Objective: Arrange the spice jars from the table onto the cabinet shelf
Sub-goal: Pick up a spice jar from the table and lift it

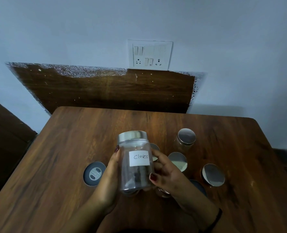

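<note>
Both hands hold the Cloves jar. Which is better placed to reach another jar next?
Probably the right hand: both grip the Cloves jar, but the other jars stand mostly on its side of the table, away from the left hand.

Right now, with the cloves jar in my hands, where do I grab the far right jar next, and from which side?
Probably take the far jar round its clear body just under its lid, fingers coming from its right: it stands upright, apart from the other jars, with bare table on that side.
</note>
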Demonstrator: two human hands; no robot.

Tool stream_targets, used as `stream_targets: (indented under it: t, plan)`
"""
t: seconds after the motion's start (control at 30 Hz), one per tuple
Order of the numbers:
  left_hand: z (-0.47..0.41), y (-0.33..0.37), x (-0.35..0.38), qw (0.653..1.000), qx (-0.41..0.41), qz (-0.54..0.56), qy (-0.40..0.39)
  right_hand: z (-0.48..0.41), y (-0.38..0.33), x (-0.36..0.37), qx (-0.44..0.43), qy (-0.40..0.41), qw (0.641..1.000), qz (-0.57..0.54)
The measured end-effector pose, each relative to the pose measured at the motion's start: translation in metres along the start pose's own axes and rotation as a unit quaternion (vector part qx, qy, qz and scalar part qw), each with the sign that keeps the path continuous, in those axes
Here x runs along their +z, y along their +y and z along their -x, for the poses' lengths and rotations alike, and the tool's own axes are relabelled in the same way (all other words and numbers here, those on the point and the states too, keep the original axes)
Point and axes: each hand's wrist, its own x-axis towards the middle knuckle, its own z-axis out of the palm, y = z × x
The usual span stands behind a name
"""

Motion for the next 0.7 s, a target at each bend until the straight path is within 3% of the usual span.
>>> stream_targets:
  t: [0.27,0.43,0.53,0.7]
  plan:
    - [0.003,-0.014,0.012,0.999,-0.012,-0.018,-0.036,0.017,-0.004,-0.011,-0.013,-0.043,0.996,-0.074]
    - [0.007,-0.02,0.022,0.993,0.003,-0.113,-0.014,0.022,0.002,-0.022,0.007,-0.023,0.997,-0.069]
    - [0.001,-0.026,0.02,0.985,0.019,-0.169,0.038,0.028,0.002,-0.032,0.009,-0.015,0.998,-0.062]
    - [0.023,-0.029,0.031,0.973,0.073,-0.217,0.0,0.038,-0.001,-0.043,-0.006,-0.011,0.999,-0.04]
